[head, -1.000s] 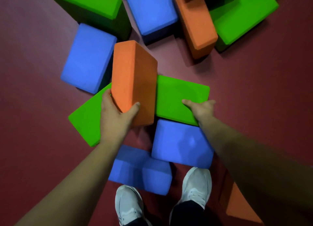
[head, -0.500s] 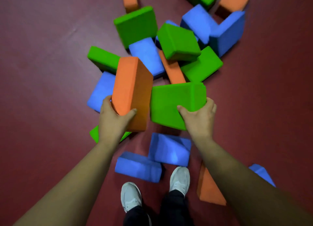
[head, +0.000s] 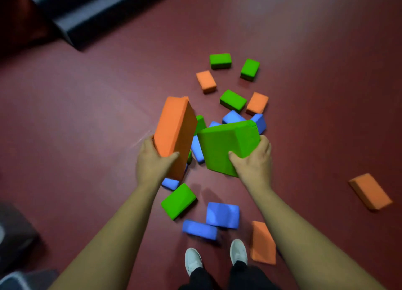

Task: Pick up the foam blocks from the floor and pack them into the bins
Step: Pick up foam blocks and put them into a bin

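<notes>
Now | orange blk [head: 174,124] in L grip [head: 152,162] | green blk [head: 226,144] in R grip [head: 253,162]

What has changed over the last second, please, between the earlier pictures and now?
The right hand took hold of the green block and lifted it; both held blocks rose well above the floor. The left hand still grips the orange block.

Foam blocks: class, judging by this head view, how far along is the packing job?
Done: no packed block shows. In hand: the left hand grips an orange block and the right hand grips a green block, both held above the floor. Left: many blocks lie scattered, such as the blue block near the shoes.
</notes>
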